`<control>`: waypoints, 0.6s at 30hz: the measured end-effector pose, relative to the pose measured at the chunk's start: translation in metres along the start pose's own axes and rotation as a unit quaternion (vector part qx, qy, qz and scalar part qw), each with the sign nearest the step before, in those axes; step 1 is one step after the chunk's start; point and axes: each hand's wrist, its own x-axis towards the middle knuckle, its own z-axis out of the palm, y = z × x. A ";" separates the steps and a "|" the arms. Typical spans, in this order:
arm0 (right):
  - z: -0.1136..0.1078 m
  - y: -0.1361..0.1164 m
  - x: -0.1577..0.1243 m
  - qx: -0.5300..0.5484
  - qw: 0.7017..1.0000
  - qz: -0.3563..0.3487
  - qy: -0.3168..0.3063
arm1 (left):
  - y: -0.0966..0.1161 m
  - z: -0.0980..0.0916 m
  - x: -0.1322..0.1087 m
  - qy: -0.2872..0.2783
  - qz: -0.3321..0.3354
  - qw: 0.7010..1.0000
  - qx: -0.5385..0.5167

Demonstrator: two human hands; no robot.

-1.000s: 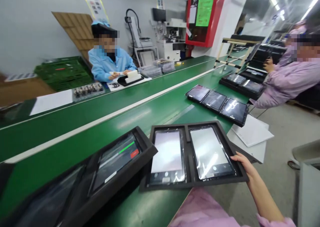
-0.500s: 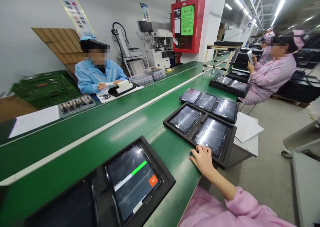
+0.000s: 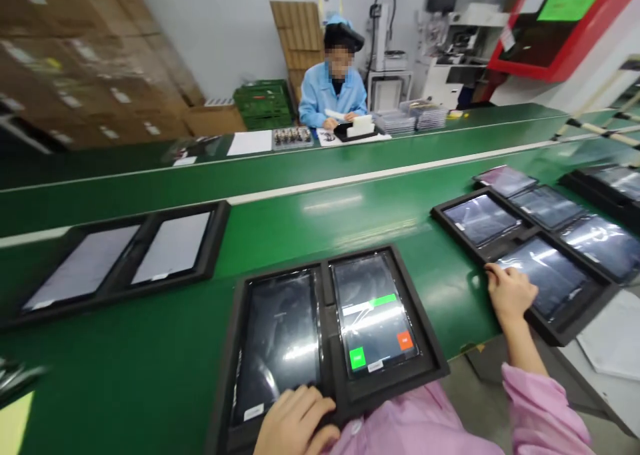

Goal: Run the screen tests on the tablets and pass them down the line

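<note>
Before me lies a black two-slot tray [image 3: 327, 321] with a dark-screened tablet [image 3: 280, 328] in its left slot. The tablet [image 3: 373, 318] in its right slot shows green and red blocks and a white bar. My left hand [image 3: 299, 420] is curled over the tray's near edge, below the left tablet; its fingertips are partly hidden. To the right, my right hand [image 3: 513, 293] has its fingers closed on the near left rim of a second black tray [image 3: 525, 241], which also bears two tablets, one of them [image 3: 545, 275] just beyond my fingers.
Another tray [image 3: 219, 241] with two pale-screened tablets lies at the left. More tablets [image 3: 547, 206] sit behind the right tray. A co-worker in blue [image 3: 334, 88] sits across the green bench [image 3: 335, 225]. White sheets [image 3: 613, 335] lie at the lower right.
My view has swung left, so the near tray shows whole and another tray appears at left. My left hand has come into view on the near tray. My right hand stays at the right tray.
</note>
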 end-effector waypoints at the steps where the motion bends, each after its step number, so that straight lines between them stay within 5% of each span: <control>1: 0.002 0.003 0.012 0.009 0.999 0.032 0.009 | -0.002 -0.009 0.005 0.004 -0.026 1.000 -0.001; 5: 0.007 -0.025 0.028 0.065 0.994 0.088 0.010 | -0.033 -0.043 0.014 0.064 -0.208 0.972 0.087; 7: 0.012 -0.066 0.011 0.141 0.989 0.016 -0.050 | -0.059 -0.049 0.011 0.077 -0.334 0.932 0.117; 10: 0.022 -0.139 -0.030 0.333 0.909 -0.140 -0.209 | -0.098 -0.045 0.000 0.080 -0.465 0.881 0.035; 15: 0.007 -0.210 -0.063 0.418 0.858 -0.208 -0.215 | -0.140 -0.047 -0.024 0.100 -0.603 0.786 -0.091; 18: -0.027 -0.213 -0.077 0.403 0.796 -0.416 -0.176 | -0.147 -0.058 -0.018 0.087 -0.625 0.768 -0.110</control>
